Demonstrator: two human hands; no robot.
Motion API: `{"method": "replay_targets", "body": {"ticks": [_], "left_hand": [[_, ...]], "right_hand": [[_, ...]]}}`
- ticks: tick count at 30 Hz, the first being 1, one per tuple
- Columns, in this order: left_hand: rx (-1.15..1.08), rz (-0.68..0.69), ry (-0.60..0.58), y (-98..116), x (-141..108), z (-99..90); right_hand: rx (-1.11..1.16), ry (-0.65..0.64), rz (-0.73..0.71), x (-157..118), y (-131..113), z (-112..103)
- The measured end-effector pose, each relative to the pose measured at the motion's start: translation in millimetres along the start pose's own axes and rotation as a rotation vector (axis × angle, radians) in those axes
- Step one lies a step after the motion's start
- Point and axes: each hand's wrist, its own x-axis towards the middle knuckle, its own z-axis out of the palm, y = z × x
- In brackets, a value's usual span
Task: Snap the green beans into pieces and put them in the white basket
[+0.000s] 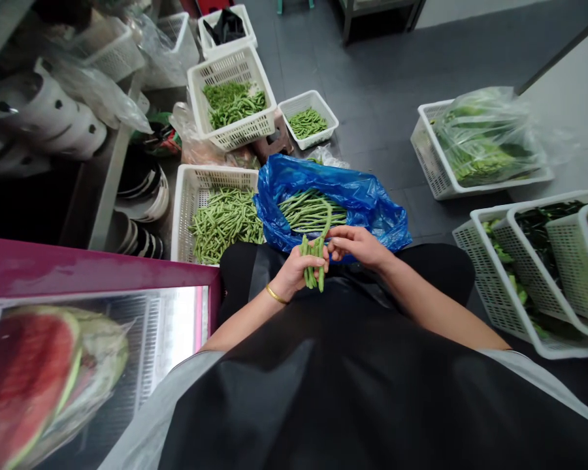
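Head view, looking down over my black apron (353,391): my left grip (298,266) is closed around a bunch of long green beans (312,266), held at 12 o'clock from my chest, with the ends hanging below the fist. My right grip (359,247) is curled toward it, its fingertips (334,240) at the top of the bunch; whether they pinch a bean, I cannot tell. Step shown: both grips working the bunch just in front of a blue plastic bag (377,209), which holds a loose sheaf of long beans (311,212). One bean arcs from that sheaf down to my grips. A gold bangle (276,295) circles my left wrist. At 11 o'clock, a white plastic basket (196,196) holds short bean pieces (224,223); two more baskets of beans lie beyond it. At 2 o'clock, leafy greens sit bagged in a basket (434,153); at 3 o'clock, further baskets lean together. At 8 o'clock, halved watermelon (24,385) shows behind glass.
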Motion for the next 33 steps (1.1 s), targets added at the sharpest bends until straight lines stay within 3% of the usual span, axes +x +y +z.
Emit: {"method": "replay_targets", "body": {"ticks": [4, 6, 8, 10, 12, 14, 16, 18, 20, 23, 26, 29, 31, 33], "left_hand": [[-0.123, -0.088, -0.166, -1, 0, -6.4], [-0.143, -0.164, -0.241, -3, 1, -5.5], [-0.15, -0.214, -0.224, -4, 3, -3.7], [-0.175, -0.227, -0.094, -5, 8, -4.4], [-0.233, -0.202, 0.115, -4, 14, -10.0], [-0.302, -0.148, 0.337, 0, 19, -19.1], [-0.312, -0.09, 0.449, 4, 22, -27.3], [-0.233, -0.066, 0.371, 6, 21, -30.1], [-0.115, -0.1, 0.169, 6, 18, -26.5], [0.003, -0.199, -0.018, 1, 13, -16.1], [0.039, -0.236, 0.032, -4, 11, -10.3], [0.071, -0.265, 0.022, -1, 9, -12.7], [0.082, -0.234, 0.051, 3, 8, -16.8], [0.049, -0.157, 0.152, 4, 11, -20.5]], "right_hand": [[0.063, -0.103, 0.165, -4, 8, -27], [0.173, -0.062, 0.091, -1, 6, -29], [0.258, 0.06, -0.061, 1, -1, -23], [0.207, 0.226, -0.209, -2, -9, -12], [0.044, 0.311, -0.308, -13, -15, 1], [-0.069, 0.29, -0.338, -24, -14, 13], [-0.025, 0.216, -0.258, -28, -6, 21], [0.095, 0.163, -0.105, -23, 4, 22], [0.143, 0.133, 0.005, -13, 14, 19], [-0.078, 0.167, -0.07, 0, 24, 12], [-0.624, 0.258, -0.259, 3, 27, 0], [-1.044, 0.214, -0.225, 0, 28, -14], [-1.057, 0.089, -0.088, -4, 27, -19], [-0.915, -0.034, 0.025, -9, 26, -14]]}}
